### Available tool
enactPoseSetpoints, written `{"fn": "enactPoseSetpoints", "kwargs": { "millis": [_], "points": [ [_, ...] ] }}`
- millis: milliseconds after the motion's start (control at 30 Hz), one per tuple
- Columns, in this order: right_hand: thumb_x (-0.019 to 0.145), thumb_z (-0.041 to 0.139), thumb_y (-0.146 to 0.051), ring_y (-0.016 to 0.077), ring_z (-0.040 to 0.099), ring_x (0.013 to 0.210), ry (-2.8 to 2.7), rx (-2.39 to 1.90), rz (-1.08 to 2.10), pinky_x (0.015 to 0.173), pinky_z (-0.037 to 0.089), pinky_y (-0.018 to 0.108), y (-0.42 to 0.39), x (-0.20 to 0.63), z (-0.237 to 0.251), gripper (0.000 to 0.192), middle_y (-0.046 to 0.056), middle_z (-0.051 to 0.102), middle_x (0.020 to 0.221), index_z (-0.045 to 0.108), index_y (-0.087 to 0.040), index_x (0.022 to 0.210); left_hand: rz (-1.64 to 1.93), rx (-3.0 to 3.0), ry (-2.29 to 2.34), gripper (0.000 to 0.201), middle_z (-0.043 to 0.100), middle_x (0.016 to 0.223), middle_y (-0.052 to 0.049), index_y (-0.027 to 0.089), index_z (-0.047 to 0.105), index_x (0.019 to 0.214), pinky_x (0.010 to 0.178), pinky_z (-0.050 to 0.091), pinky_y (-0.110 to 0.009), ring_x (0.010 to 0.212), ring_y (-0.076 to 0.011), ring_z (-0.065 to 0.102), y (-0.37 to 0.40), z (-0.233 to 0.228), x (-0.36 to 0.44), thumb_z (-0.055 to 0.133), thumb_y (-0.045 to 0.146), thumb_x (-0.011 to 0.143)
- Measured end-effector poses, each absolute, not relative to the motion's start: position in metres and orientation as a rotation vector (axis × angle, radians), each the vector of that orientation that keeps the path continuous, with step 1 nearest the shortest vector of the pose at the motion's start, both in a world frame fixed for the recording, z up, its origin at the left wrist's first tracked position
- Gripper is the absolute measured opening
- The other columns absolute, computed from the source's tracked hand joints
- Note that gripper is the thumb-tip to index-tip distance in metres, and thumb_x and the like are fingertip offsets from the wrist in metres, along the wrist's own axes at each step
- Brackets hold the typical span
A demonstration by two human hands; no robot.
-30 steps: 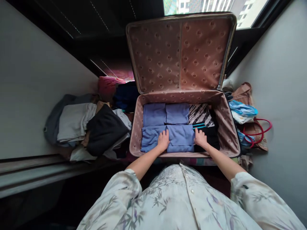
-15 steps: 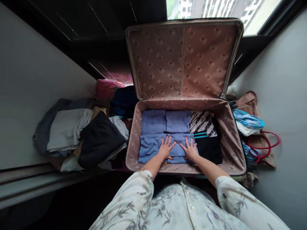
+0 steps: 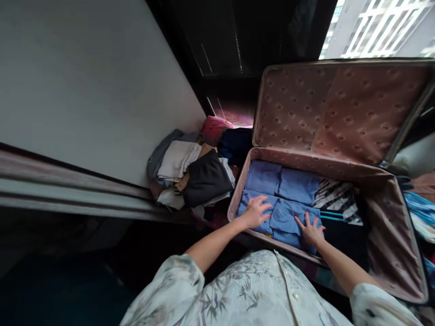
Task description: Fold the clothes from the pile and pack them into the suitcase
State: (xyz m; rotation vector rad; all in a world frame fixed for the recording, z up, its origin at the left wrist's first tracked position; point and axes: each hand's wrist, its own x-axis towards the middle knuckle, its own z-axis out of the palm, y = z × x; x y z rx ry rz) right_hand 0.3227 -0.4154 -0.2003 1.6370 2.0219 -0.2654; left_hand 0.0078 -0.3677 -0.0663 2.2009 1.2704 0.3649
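We see folded blue garments [image 3: 288, 213] in the open pink-lined suitcase [image 3: 384, 235]; our left hand [image 3: 255, 212] and right hand [image 3: 311, 230] press them near its front edge, flat, fingers spread, gripping nothing.

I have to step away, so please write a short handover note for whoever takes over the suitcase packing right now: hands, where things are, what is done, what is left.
Left hand: open, palm flat on the near blue folded garment.
Right hand: open, flat on that garment's right part.
Suitcase: open, lid propped upright.
Done: four blue folded pieces sit packed at the left, a striped garment and a dark garment to their right.
Left: a pile of folded clothes lies outside, left of the case, by the wall.
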Motion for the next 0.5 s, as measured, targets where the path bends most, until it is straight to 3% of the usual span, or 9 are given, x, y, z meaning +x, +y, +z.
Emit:
{"fn": "enactPoseSetpoints", "kwargs": {
  "millis": [100, 233, 367, 500],
  "points": [
    [0.080, 0.070, -0.024, 0.0590, 0.040, 0.136, 2.000, 1.613, -0.262, 0.089, 0.041, 0.074, -0.407, 0.311, -0.185, 0.079, 0.024, 0.031, 0.163, 0.046, -0.037, 0.154, 0.920, 1.913, 1.804, 0.036, 0.057, 0.140, -0.015, 0.021, 0.066, 0.129, 0.117, 0.038, -0.047, 0.136, -0.0275, 0.052, -0.354, -0.026, -0.091, 0.060, 0.030, 0.094],
    [0.090, 0.058, -0.025, 0.0483, 0.043, 0.138, 2.077, 1.604, -0.307, 0.097, 0.042, 0.064, -0.389, 0.272, -0.153, 0.058, 0.023, 0.040, 0.157, 0.056, -0.023, 0.147, 1.063, 1.129, 2.343, 0.052, 0.054, 0.144, -0.022, 0.012, 0.059, 0.136, 0.120, 0.035, -0.046, 0.146, -0.0334, 0.042, -0.338, -0.007, -0.207, 0.070, 0.031, 0.088],
    [0.095, 0.052, -0.033, 0.0380, 0.051, 0.133, 2.141, 1.652, -0.527, 0.100, 0.045, 0.053, -0.375, 0.211, -0.118, 0.057, 0.021, 0.042, 0.157, 0.050, -0.021, 0.151, 0.935, 0.764, 2.169, 0.058, 0.071, 0.121, -0.020, 0.010, 0.066, 0.125, 0.105, 0.050, -0.044, 0.127, -0.0344, 0.062, -0.326, -0.012, -0.266, 0.085, 0.035, 0.076],
    [0.096, 0.050, -0.030, 0.0302, 0.060, 0.124, 2.256, 1.654, -0.788, 0.101, 0.046, 0.041, -0.366, 0.160, -0.096, 0.055, 0.018, 0.056, 0.144, 0.049, -0.020, 0.150, 0.923, 0.629, 1.843, 0.058, 0.078, 0.102, -0.017, 0.009, 0.073, 0.109, 0.091, 0.059, -0.042, 0.102, -0.0310, 0.074, -0.310, -0.016, -0.287, 0.093, 0.040, 0.064]
  ]
}}
